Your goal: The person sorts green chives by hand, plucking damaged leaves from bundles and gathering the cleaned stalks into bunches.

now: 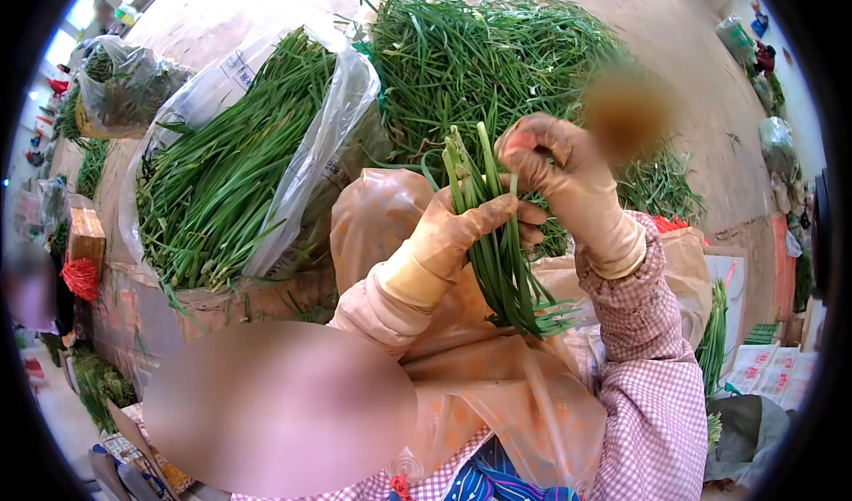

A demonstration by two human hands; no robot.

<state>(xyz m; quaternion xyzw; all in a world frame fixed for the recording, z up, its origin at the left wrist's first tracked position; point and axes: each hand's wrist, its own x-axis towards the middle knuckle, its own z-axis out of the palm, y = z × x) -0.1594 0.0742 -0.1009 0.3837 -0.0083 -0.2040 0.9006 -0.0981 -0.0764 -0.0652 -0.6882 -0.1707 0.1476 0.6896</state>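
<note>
A bunch of long green chives (499, 266) stands nearly upright over my lap, pale cut ends up and leaf tips hanging down. My left hand (448, 235), in a tan rubber glove, is closed around its upper part with the thumb across the stems. Beside the stem ends is my right hand (566, 159), gloved too, its fingers curled into a pinch. One stem reaches up to just below these fingers; whether they grip it is hidden. A translucent orange-patterned apron (497, 394) covers my lap and knees.
A large heap of loose chives (488, 48) lies on the floor ahead. Left of it, an open plastic bag (359, 79) is packed with chives. Red ties (82, 277) hang by a box (86, 232) at the left. A blurred patch covers the lower left.
</note>
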